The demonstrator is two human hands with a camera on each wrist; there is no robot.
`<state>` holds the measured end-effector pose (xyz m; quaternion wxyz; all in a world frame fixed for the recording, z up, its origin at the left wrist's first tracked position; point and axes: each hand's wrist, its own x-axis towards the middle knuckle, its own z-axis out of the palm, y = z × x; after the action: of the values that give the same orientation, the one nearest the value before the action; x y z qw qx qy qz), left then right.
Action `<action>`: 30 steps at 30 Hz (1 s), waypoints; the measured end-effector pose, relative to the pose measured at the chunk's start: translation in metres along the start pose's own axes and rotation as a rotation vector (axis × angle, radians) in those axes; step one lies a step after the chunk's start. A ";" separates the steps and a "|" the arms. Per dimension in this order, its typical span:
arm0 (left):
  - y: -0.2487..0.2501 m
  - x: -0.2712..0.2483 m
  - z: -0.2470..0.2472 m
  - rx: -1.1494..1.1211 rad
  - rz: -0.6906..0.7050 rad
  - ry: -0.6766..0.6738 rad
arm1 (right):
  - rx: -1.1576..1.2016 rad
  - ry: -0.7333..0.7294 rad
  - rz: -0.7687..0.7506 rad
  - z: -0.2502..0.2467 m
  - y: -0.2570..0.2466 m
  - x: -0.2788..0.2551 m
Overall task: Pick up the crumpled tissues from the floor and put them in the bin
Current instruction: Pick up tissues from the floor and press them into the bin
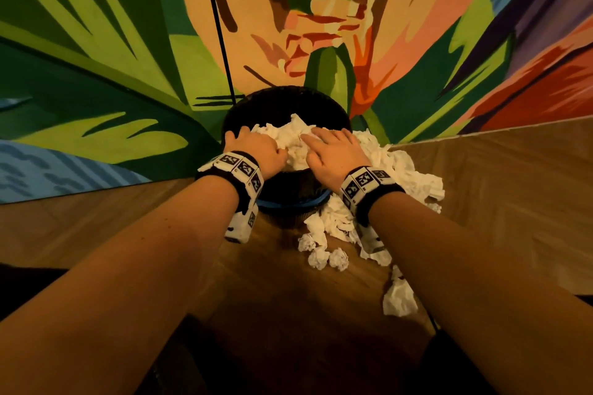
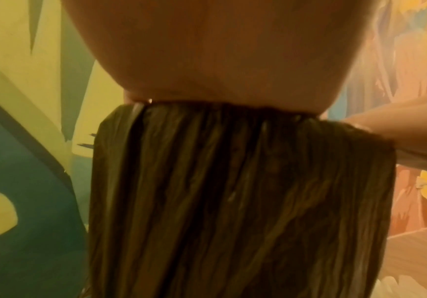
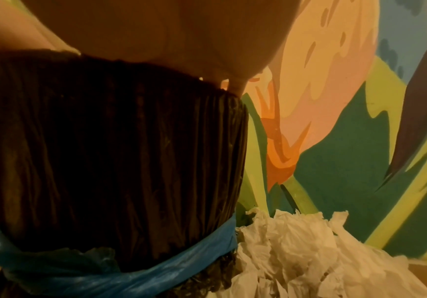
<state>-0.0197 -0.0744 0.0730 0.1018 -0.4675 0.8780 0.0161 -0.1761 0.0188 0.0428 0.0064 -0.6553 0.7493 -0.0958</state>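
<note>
Our flat left hand (image 1: pixel 256 151) and right hand (image 1: pixel 333 154) press white crumpled tissues (image 1: pixel 290 138) heaped inside the round black-lined bin (image 1: pixel 282 102) beneath them.

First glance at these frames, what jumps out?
Both hands, left hand and right hand, press flat on a heap of tissues in the black-lined bin. Behind it rises a bold floral mural. More crumpled tissues litter the wooden floor to the bin's right.

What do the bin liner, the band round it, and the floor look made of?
Bin liner: thin dark plastic film, slightly glossy, pleated in vertical wrinkles. Blue band: translucent plastic, crinkled, probably the liner's drawstring. Floor: wood or laminate, matte, grain showing.
</note>
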 end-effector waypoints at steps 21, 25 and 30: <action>0.140 -0.050 0.063 -0.382 0.570 -0.160 | 0.344 -0.226 0.605 0.069 0.099 -0.119; 0.114 -0.059 0.154 -0.354 0.341 -0.392 | 0.321 -0.433 0.565 0.107 0.073 -0.142; 0.093 -0.066 0.216 -0.368 0.280 -0.436 | 0.336 -0.587 0.400 0.147 0.041 -0.154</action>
<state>-0.0254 0.0589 -0.1314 0.1983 -0.3382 0.8736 0.2884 -0.1750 0.1558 -0.1257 0.3461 -0.4855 0.8025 -0.0224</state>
